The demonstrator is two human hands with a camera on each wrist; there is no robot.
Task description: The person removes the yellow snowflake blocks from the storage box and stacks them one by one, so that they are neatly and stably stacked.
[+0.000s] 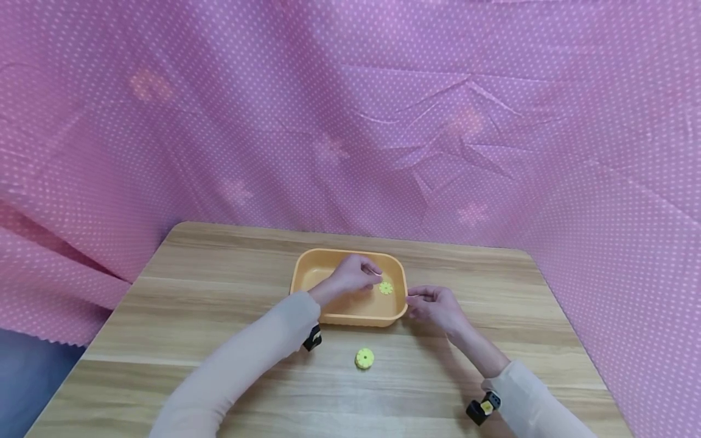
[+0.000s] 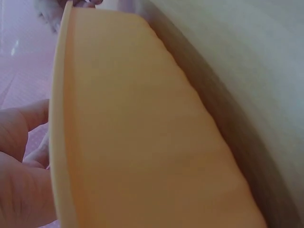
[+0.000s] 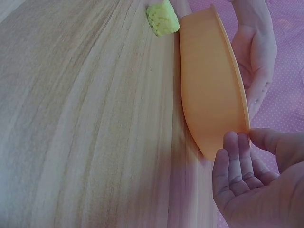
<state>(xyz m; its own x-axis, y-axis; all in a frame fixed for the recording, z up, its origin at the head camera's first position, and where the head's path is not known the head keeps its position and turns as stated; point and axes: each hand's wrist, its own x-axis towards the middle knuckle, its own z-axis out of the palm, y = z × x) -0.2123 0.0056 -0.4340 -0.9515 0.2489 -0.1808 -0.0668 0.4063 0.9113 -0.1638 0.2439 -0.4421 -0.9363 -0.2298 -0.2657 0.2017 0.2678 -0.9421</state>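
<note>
An orange plastic basin (image 1: 350, 320) sits on the table. My left hand (image 1: 353, 274) reaches over its near side, with loosely curled fingers just left of a yellow-green flower-shaped disc (image 1: 386, 288) on the basin floor. I see nothing held between those fingers. At the basin's right end, my right hand (image 1: 437, 307) pinches the rim, thumb (image 3: 266, 138) at the edge and fingertips against the outer wall. A thicker yellow-green notched round piece (image 1: 364, 358) rests on the table in front of the basin; from the right wrist view its side (image 3: 163, 18) looks layered.
The wood-grain table (image 1: 219, 292) has rounded far corners. Behind and beside it hangs a pink dotted cloth (image 1: 350, 152). Black wrist cameras (image 1: 313, 338) are strapped at both sleeves, and the left forearm crosses the basin's near-left rim.
</note>
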